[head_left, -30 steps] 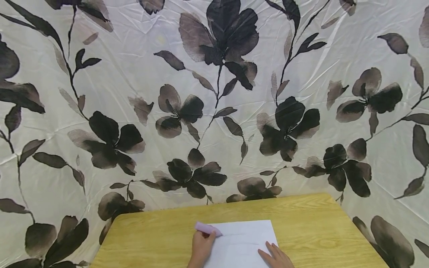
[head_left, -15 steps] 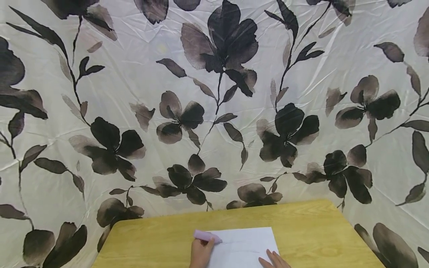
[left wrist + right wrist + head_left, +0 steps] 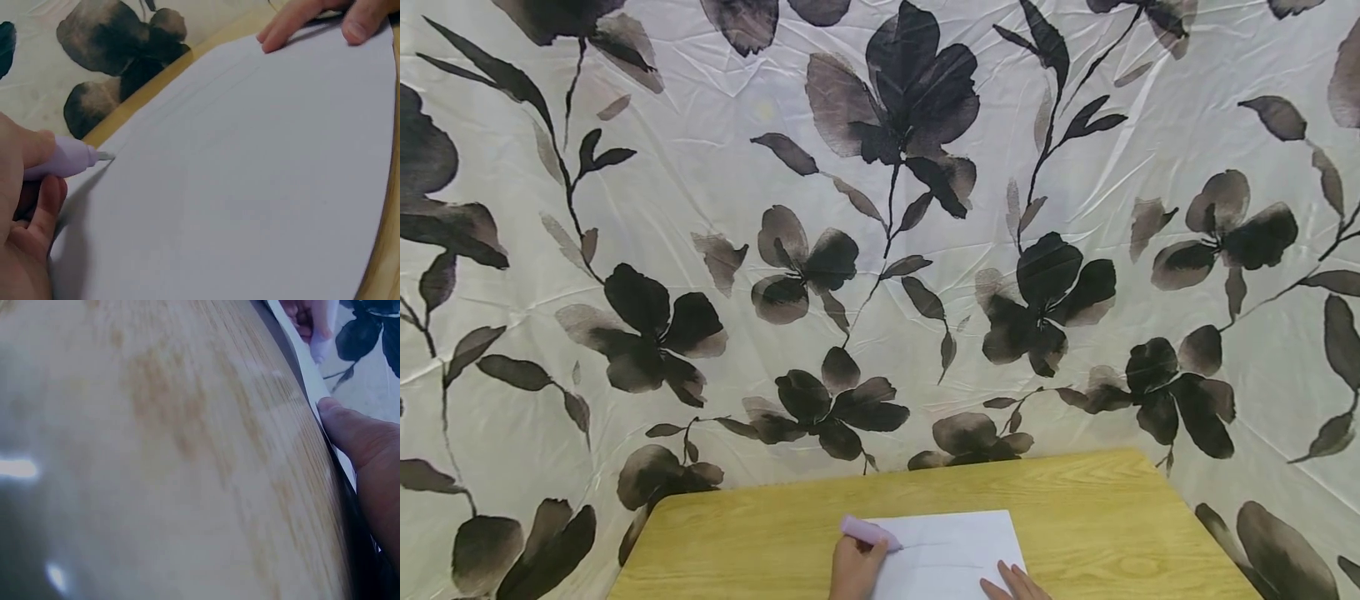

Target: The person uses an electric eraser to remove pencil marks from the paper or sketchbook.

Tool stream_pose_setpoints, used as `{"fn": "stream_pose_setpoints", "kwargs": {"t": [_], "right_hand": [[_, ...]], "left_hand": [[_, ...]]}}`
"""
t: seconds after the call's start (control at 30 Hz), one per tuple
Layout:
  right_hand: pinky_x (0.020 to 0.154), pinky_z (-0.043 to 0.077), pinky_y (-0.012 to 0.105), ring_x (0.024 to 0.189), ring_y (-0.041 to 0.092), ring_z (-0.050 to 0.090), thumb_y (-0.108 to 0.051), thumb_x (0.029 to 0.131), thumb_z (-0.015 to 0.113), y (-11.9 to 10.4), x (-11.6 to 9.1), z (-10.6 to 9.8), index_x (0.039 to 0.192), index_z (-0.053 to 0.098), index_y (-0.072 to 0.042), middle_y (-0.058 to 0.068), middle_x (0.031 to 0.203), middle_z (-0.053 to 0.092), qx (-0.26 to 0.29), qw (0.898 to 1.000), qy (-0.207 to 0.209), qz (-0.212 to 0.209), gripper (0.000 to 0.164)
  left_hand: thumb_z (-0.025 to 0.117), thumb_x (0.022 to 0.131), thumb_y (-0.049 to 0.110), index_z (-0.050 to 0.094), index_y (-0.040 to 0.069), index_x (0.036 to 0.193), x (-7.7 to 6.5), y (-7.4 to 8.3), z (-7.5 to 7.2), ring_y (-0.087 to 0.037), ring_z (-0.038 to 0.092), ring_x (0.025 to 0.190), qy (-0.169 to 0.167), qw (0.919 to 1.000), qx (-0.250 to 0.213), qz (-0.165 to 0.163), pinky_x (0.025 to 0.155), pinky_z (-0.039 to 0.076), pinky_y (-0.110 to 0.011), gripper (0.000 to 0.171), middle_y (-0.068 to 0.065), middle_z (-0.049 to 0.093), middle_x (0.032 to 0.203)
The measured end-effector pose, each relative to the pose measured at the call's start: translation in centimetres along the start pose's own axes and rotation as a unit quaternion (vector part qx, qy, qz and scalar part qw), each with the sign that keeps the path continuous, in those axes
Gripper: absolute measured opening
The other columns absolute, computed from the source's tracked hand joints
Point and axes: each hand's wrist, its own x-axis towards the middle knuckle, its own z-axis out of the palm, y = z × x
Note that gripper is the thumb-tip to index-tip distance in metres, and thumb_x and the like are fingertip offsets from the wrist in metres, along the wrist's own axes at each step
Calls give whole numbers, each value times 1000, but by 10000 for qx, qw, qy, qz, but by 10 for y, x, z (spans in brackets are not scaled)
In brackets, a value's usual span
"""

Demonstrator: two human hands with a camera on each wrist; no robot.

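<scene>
My left hand (image 3: 854,567) grips a thick lilac pen (image 3: 869,532) between thumb and fingers. In the left wrist view the slim grey tip of the pen (image 3: 69,157) meets or hovers just over the paper near its edge; contact is hard to tell. The white sheet of paper (image 3: 936,575) lies on the table and bears faint grey lines across its upper part. My right hand (image 3: 1017,582) rests with spread fingers on the sheet's right side. From the right wrist, the thumb (image 3: 350,428) shows at the paper's edge (image 3: 306,365).
A yellow wood-grain table (image 3: 1097,525) lies under the sheet, extending to both sides and behind it. Past its far edge hangs a pale cloth (image 3: 947,242) printed with dark flowers. Light glints off the tabletop in the right wrist view.
The head view has tilted up, so table and hands sit lower. Over the last half second, the left hand and lilac pen have shifted slightly right. The right hand stays on the paper.
</scene>
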Motion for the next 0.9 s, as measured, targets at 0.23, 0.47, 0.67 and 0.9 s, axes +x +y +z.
{"fn": "stream_pose_setpoints", "kwargs": {"t": [0.23,0.47,0.67,0.9], "right_hand": [[75,52,48,105,31,61,-61,72,75,3,4,3,119,68,-35,5,124,59,-27,9999,149,6,54],[77,51,51,108,36,59,-61,75,73,14,-7,17,127,63,-37,13,129,59,44,9999,-13,-139,58],[77,52,49,108,35,60,-62,75,72,15,-8,14,126,64,-36,12,128,60,-62,9998,114,-168,58],[79,51,47,109,33,58,-67,76,67,16,-11,20,129,60,-41,7,131,58,-190,9996,134,-165,59]], "left_hand": [[74,80,4,63,-7,97,2,-1,1,-19,59,81,141,9998,-36,161,74,49,-39,23,-7,66,86],[74,80,3,65,-5,97,-1,-1,1,-19,58,79,89,9998,-73,181,73,49,-37,21,-7,66,85],[76,80,7,63,-6,100,-3,4,6,-24,61,87,90,9998,130,-98,80,49,-47,27,-8,66,89],[74,80,5,63,-6,101,-3,5,3,-24,62,88,81,10000,-17,-19,82,49,-46,26,-9,67,90]]}}
